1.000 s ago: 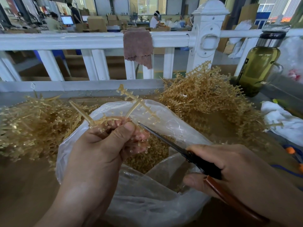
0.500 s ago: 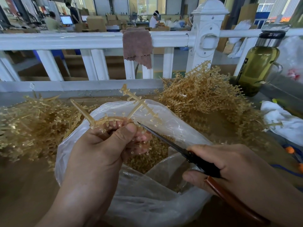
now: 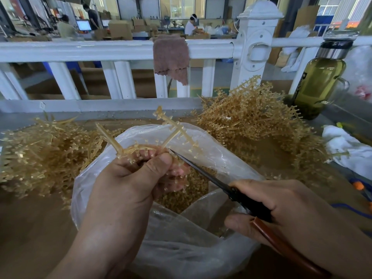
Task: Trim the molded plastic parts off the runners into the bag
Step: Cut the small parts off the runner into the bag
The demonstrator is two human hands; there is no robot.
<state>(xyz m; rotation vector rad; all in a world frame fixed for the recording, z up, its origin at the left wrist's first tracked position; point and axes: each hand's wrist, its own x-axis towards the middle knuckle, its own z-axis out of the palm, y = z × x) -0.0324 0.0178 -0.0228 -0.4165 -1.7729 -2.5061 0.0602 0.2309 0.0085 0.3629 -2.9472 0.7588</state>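
Runner (image 3: 173, 135) sits pinched in our left hand (image 3: 124, 184) above the bag (image 3: 181, 248). Our right hand (image 3: 291, 208) grips the scissors (image 3: 211, 178), tip just beside our left thumb.

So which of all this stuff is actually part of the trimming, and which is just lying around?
In use:
left hand gripping a runner
right hand gripping scissors
plastic bag holding trimmed parts
left runner pile, right runner pile

Lying about:
green bottle
brown cloth on the railing
white rag
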